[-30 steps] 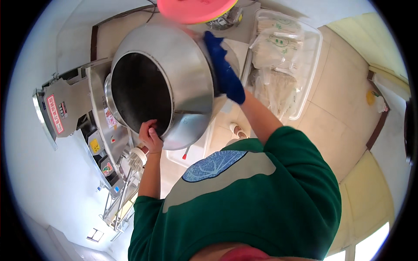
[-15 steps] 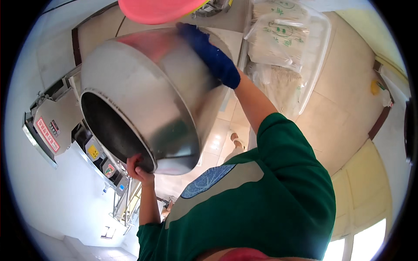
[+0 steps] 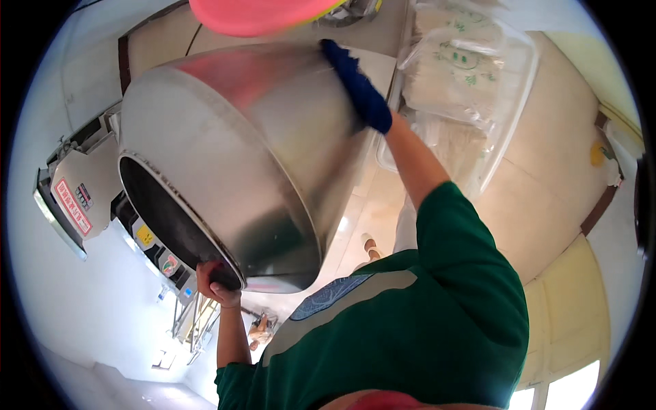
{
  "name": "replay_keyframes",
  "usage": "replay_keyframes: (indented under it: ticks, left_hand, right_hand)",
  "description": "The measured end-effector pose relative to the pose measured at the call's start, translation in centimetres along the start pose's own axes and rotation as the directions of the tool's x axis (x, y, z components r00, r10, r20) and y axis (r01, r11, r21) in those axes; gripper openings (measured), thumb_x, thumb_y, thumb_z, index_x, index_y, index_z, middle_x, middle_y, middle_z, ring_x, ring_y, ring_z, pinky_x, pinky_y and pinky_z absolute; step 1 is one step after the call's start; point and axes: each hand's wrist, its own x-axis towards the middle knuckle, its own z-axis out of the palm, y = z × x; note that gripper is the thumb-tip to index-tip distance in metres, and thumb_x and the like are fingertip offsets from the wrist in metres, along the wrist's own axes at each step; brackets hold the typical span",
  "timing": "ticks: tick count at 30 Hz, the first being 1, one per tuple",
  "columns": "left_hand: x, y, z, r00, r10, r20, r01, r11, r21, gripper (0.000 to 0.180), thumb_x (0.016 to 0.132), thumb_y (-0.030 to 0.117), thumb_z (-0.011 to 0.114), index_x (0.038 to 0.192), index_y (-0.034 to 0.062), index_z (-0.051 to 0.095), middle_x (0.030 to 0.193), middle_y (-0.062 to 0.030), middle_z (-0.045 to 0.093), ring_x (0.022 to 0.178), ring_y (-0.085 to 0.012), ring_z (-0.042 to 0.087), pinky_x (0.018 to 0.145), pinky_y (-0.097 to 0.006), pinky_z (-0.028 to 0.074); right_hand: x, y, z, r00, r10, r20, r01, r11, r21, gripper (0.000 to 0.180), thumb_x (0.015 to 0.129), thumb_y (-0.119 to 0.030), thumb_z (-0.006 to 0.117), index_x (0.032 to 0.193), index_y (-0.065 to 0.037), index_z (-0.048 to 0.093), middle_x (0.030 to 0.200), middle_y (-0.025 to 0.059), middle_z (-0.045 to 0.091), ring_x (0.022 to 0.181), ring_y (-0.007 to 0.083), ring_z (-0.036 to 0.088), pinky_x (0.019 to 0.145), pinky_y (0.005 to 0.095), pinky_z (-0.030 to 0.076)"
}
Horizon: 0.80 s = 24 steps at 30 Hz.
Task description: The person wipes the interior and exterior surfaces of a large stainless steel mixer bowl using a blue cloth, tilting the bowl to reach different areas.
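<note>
A large stainless-steel drum (image 3: 273, 171) fills the middle of the view, tilted so that its round dark mouth (image 3: 174, 212) faces left. My bare left hand (image 3: 219, 283) grips the rim at the lower edge of the mouth, some fingers inside. On the far right side of the drum, my right hand (image 3: 359, 89) lies stretched out in a dark blue glove, its palm against the metal. The palm side of that hand is hidden. What the drum holds, if anything, cannot be made out.
To the right, a white tray (image 3: 523, 89) holds several clear bags of thin sticks (image 3: 451, 82). A red round basin (image 3: 260, 15) is at the far edge. Grey machines (image 3: 85, 181) stand at the left. Another person (image 3: 260, 331) appears small in the background.
The drum looks slightly bigger and has swung a little, its rim lower. My gloved right hand has shifted right along the drum's side. My left hand stays at the rim.
</note>
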Motion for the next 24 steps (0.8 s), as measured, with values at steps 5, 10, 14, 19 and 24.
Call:
replay_keyframes:
  ticks: [5,10,14,19,24]
  left_hand:
    - [0.8,0.3,0.2,0.999,0.032,0.023,-0.031,0.999,-0.034,0.061,0.095,0.052,0.035,0.085,-0.0023,0.062,0.077,-0.0119,0.057,0.065,-0.0227,0.051,0.059,-0.032,0.038]
    - [0.6,-0.1,0.4,0.999,0.041,0.000,-0.041,0.996,-0.082,0.059,0.095,0.050,0.037,0.089,-0.0028,0.063,0.077,-0.0116,0.057,0.066,-0.0222,0.051,0.060,-0.031,0.038]
    - [0.7,0.5,0.9,0.999,0.036,-0.022,-0.038,0.995,-0.089,0.058,0.094,0.049,0.040,0.090,-0.0035,0.062,0.076,-0.0120,0.055,0.067,-0.0232,0.051,0.061,-0.033,0.039]
    - [0.7,1.1,0.4,1.000,0.009,0.026,-0.007,0.997,-0.073,0.063,0.093,0.056,0.037,0.089,-0.0024,0.060,0.077,-0.0091,0.053,0.068,-0.0204,0.050,0.062,-0.030,0.038]
    - [1.2,1.7,1.2,0.999,0.037,-0.038,-0.038,0.999,-0.011,0.066,0.093,0.058,0.033,0.081,-0.0012,0.059,0.073,-0.0123,0.054,0.065,-0.0249,0.052,0.060,-0.033,0.039]
  right_hand:
    - [-9.2,-9.4,12.9,0.977,-0.188,0.103,0.198,0.975,-0.101,0.046,0.104,-0.025,0.034,0.143,0.000,0.033,0.138,0.0084,0.044,0.124,0.0177,0.043,0.107,0.0271,0.031]
    - [-9.5,-13.8,17.3,0.679,-0.494,0.543,0.731,0.387,-0.562,0.034,0.089,-0.020,0.051,0.117,0.000,0.053,0.129,0.0152,0.051,0.131,0.0313,0.040,0.108,0.0403,0.032]
    - [-7.4,-9.5,14.5,0.686,-0.568,0.456,0.721,0.442,-0.534,0.033,0.092,-0.018,0.050,0.120,-0.001,0.054,0.130,0.0143,0.052,0.131,0.0306,0.040,0.109,0.0398,0.032]
    - [-1.5,0.3,2.8,0.937,-0.284,0.202,0.341,0.870,-0.357,0.038,0.097,-0.021,0.045,0.130,-0.003,0.048,0.136,0.0122,0.048,0.132,0.0269,0.039,0.110,0.0365,0.030]
    - [6.4,5.2,-7.0,1.000,-0.012,0.022,0.017,0.971,-0.237,0.041,0.098,-0.023,0.041,0.135,-0.004,0.043,0.141,0.0113,0.043,0.134,0.0248,0.035,0.111,0.0360,0.027]
